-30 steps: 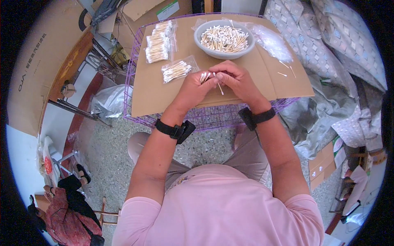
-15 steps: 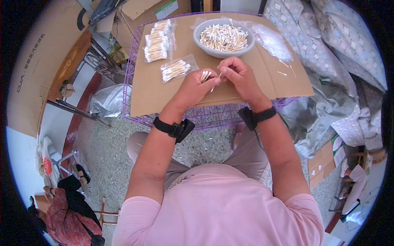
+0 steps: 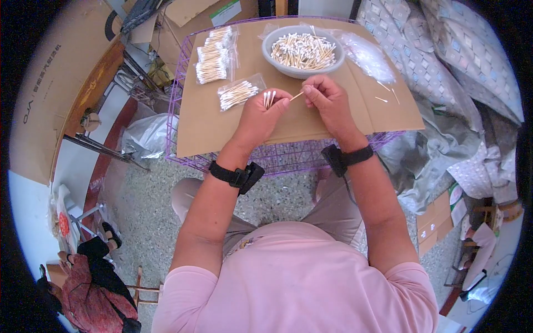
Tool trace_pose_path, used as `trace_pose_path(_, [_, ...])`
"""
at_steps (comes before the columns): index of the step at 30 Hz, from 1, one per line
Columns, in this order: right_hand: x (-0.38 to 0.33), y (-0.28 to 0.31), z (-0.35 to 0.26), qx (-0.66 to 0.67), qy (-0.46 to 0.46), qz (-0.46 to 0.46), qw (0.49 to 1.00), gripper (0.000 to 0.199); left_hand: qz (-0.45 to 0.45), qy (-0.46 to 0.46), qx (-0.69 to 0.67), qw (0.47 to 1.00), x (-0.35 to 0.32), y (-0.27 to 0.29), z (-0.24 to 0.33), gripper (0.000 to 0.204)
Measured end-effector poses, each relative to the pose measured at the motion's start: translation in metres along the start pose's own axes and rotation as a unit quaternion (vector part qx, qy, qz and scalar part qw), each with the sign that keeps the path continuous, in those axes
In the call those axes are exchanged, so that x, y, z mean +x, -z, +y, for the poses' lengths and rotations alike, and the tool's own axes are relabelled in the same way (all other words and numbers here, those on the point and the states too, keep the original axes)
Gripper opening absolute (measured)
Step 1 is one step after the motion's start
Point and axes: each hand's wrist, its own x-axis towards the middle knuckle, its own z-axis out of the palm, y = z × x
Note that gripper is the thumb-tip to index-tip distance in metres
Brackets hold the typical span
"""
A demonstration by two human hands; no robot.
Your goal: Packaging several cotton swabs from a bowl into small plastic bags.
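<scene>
My left hand is closed around a few cotton swabs, whose white tips poke up above its fingers. Between the two hands stretches a single cotton swab, its ends at the fingertips of both. My right hand pinches the far end of that swab. Just left of my left hand lies a clear bag of swabs. Beyond my right hand stands a grey bowl heaped with loose swabs. How many swabs sit inside my left palm is hidden.
Several filled swab bags are lined up at the back left of the cardboard sheet. Clear plastic bags and a few stray swabs lie at the right. A purple wire frame supports the cardboard. Someone in dark red is at lower left.
My hands have drawn slightly apart, the left one shifting left and the right one right. The single swab now shows more plainly between them.
</scene>
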Motion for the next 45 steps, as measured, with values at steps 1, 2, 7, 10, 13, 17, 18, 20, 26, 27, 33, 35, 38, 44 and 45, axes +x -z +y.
trace_pose_path(1, [0.0000, -0.0002, 0.0006, -0.011, 0.000, -0.005, 1.000, 0.008, 0.009, 0.008, -0.008, 1.000, -0.0008, 0.0000, 0.0011, 0.011])
trace_pose_path(2, [-0.0003, -0.0002, 0.0004, -0.011, 0.000, -0.005, 1.000, 0.008, 0.019, 0.016, -0.017, 1.000, -0.0013, 0.0000, 0.0019, 0.011])
trace_pose_path(7, [-0.0015, -0.0012, -0.0018, -0.051, 0.000, -0.006, 0.999, 0.007, 0.028, 0.023, -0.040, 0.999, -0.0022, 0.0006, 0.0046, 0.012])
trace_pose_path(10, [-0.0004, -0.0002, 0.0004, -0.071, 0.001, -0.007, 0.997, 0.009, 0.026, 0.028, -0.057, 0.998, -0.0021, 0.0007, 0.0042, 0.012])
trace_pose_path(13, [-0.0009, 0.0003, -0.0023, -0.102, -0.025, -0.019, 0.994, 0.009, 0.026, 0.025, -0.061, 0.997, -0.0017, 0.0008, 0.0032, 0.013])
trace_pose_path(17, [-0.0002, 0.0002, -0.0003, -0.095, -0.025, -0.020, 0.995, 0.009, 0.026, 0.026, -0.057, 0.998, -0.0013, 0.0012, 0.0030, 0.013])
trace_pose_path(18, [-0.0002, 0.0003, 0.0015, -0.091, -0.010, -0.015, 0.996, 0.009, 0.026, 0.026, -0.057, 0.998, -0.0012, 0.0009, 0.0028, 0.013])
trace_pose_path(20, [-0.0001, -0.0002, 0.0025, -0.086, 0.006, -0.011, 0.996, 0.010, 0.027, 0.021, -0.068, 0.997, -0.0016, 0.0007, 0.0036, 0.013])
trace_pose_path(26, [0.0007, -0.0015, 0.0049, -0.114, 0.028, -0.024, 0.993, 0.011, 0.043, 0.026, -0.074, 0.996, -0.0021, 0.0005, 0.0038, 0.013])
trace_pose_path(27, [0.0000, -0.0016, 0.0036, -0.119, 0.021, -0.027, 0.992, 0.012, 0.043, 0.026, -0.074, 0.996, -0.0020, 0.0003, 0.0033, 0.013])
trace_pose_path(33, [-0.0003, -0.0007, 0.0019, -0.137, 0.010, -0.042, 0.990, 0.013, 0.047, 0.022, -0.096, 0.994, -0.0022, 0.0004, 0.0022, 0.013])
trace_pose_path(35, [-0.0004, -0.0006, 0.0023, -0.135, 0.009, -0.044, 0.990, 0.014, 0.043, 0.021, -0.087, 0.995, -0.0014, 0.0009, 0.0011, 0.013])
trace_pose_path(38, [-0.0006, -0.0005, 0.0023, -0.133, 0.009, -0.046, 0.990, 0.013, 0.040, 0.012, -0.070, 0.997, -0.0011, 0.0004, 0.0006, 0.013])
trace_pose_path(44, [-0.0012, -0.0015, -0.0002, -0.106, 0.000, -0.055, 0.993, 0.013, 0.034, 0.016, -0.050, 0.998, -0.0017, 0.0008, 0.0018, 0.014])
trace_pose_path(45, [-0.0013, -0.0011, 0.0002, -0.107, -0.002, -0.054, 0.993, 0.013, 0.034, 0.016, -0.050, 0.998, -0.0015, 0.0004, 0.0025, 0.014])
